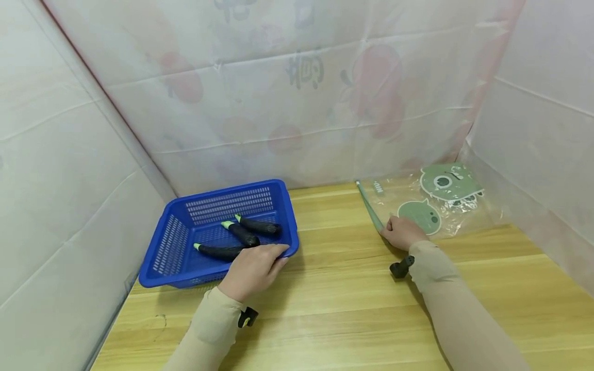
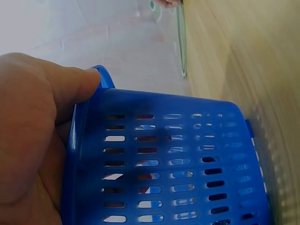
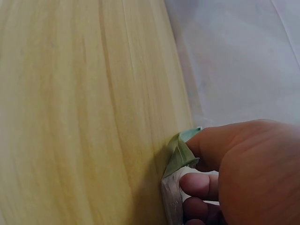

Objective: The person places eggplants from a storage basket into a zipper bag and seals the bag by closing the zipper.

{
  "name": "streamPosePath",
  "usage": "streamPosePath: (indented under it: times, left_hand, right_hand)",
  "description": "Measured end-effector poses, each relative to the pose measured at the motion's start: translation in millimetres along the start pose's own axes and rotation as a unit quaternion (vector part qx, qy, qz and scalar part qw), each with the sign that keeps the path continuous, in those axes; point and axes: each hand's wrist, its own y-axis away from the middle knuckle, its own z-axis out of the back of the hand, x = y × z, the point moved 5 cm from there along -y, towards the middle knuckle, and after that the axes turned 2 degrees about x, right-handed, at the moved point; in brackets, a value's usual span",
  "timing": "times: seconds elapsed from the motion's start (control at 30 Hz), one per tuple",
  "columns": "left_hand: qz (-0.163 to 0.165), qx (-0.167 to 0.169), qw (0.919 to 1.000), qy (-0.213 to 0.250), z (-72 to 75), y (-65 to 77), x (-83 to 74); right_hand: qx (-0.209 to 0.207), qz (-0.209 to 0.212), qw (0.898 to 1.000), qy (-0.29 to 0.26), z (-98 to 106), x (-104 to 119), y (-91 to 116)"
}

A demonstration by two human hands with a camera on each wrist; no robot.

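Note:
A blue plastic basket [image 1: 174,281] with slotted walls stands at the left of the table. Inside it lie three dark eggplants [image 1: 243,234] with pale green stem ends. My left hand [image 1: 254,269] grips the basket's near right rim; in the left wrist view the thumb lies over the rim of the slotted wall [image 2: 178,101]. At the right, a clear zip bag [image 1: 394,193] with green cartoon animal prints lies flat. My right hand [image 1: 405,233] pinches the bag's green top edge [image 3: 180,154] between thumb and fingers, as the right wrist view shows.
The wood-grain table [image 1: 325,319] is bounded by a pale printed sheet [image 1: 287,103] behind and further sheets at both sides. Bare table surface shows between the basket and the bag. Small black devices [image 1: 401,267] sit on both wrists.

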Motion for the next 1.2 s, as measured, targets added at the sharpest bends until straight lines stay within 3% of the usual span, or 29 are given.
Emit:
streamPosePath:
  times: [0.2, 0.6, 0.87, 1.2]
  left_hand:
    - [0.004, -0.001, 1.0, 0.0, -1.4, 1.6, 0.7]
    - [-0.003, -0.003, 1.0, -0.008, -4.2, 3.6, 0.4]
    - [-0.028, 0.002, 0.9996, 0.003, -7.4, 2.5, -4.8]
    - [-0.071, 0.0, 0.9958, 0.058, -8.2, 3.8, -12.8]
  right_hand:
    - [0.011, 0.023, 1.0, 0.006, -2.5, 13.4, -21.5]
    - [0.037, 0.046, 0.998, 0.011, -2.1, 19.7, -26.1]
    - [0.034, 0.056, 0.998, 0.021, -2.9, 21.0, -28.4]
    - [0.042, 0.046, 0.998, 0.011, -8.7, 12.8, -32.9]
